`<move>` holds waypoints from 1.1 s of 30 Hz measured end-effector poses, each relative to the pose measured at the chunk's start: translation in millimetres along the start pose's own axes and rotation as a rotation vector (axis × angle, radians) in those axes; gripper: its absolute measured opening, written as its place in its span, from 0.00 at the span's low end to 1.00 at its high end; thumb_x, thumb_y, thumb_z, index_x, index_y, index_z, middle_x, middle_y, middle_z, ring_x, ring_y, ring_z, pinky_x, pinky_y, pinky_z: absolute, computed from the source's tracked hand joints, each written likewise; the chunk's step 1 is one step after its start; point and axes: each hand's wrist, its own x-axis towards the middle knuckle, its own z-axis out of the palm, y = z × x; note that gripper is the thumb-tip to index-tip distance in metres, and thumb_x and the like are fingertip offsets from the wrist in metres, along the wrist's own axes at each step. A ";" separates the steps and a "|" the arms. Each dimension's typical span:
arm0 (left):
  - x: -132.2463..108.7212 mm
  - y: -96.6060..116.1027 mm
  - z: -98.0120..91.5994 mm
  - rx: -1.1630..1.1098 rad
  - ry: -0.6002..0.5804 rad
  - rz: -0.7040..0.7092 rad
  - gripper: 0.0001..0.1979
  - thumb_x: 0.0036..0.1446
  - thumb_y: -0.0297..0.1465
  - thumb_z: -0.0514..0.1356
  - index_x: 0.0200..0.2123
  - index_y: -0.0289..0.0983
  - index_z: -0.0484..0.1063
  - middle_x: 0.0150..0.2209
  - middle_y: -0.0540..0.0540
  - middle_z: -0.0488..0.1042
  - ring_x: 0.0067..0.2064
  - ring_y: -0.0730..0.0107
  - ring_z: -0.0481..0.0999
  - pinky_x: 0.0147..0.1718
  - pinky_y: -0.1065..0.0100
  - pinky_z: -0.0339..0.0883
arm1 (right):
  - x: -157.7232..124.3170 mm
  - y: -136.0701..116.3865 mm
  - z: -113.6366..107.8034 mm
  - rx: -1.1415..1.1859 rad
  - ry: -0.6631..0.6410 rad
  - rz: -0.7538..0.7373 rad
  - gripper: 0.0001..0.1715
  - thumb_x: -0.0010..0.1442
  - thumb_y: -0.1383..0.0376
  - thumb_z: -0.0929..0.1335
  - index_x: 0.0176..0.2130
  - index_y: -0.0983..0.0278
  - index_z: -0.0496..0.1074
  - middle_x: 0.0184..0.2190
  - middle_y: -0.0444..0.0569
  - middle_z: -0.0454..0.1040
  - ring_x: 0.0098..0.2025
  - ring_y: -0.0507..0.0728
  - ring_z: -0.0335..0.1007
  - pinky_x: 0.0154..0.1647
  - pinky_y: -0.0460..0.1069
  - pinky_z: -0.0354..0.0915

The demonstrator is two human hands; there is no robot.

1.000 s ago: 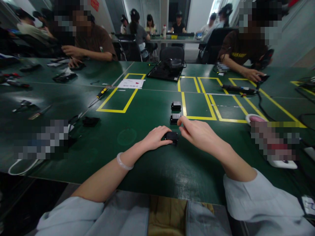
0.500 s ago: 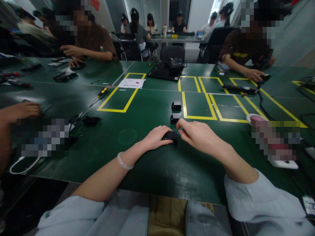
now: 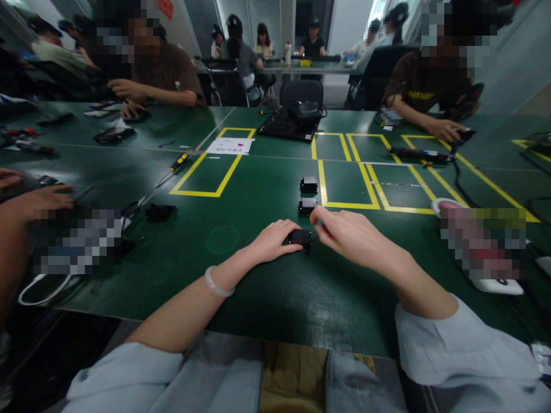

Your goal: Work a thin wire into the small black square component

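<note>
One black block (image 3: pixel 301 237) snug in left grip (image 3: pixel 274 240), beside right grip (image 3: pixel 346 229), curled, contents unclear

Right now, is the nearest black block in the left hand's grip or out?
In: the left hand has thumb and fingers around the left end of the black block.

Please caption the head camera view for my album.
Left hand holds a small black box on a green table, right hand beside it, two similar boxes beyond.
</note>
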 end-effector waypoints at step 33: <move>1.6 2.0 0.0 -0.012 -0.009 -0.005 0.20 0.62 0.46 0.57 0.50 0.39 0.67 0.48 0.43 0.71 0.48 0.57 0.70 0.46 0.59 0.64 | 1.7 6.6 1.9 -0.010 -0.022 0.033 0.12 0.68 0.62 0.56 0.46 0.63 0.64 0.30 0.48 0.75 0.28 0.55 0.69 0.26 0.48 0.47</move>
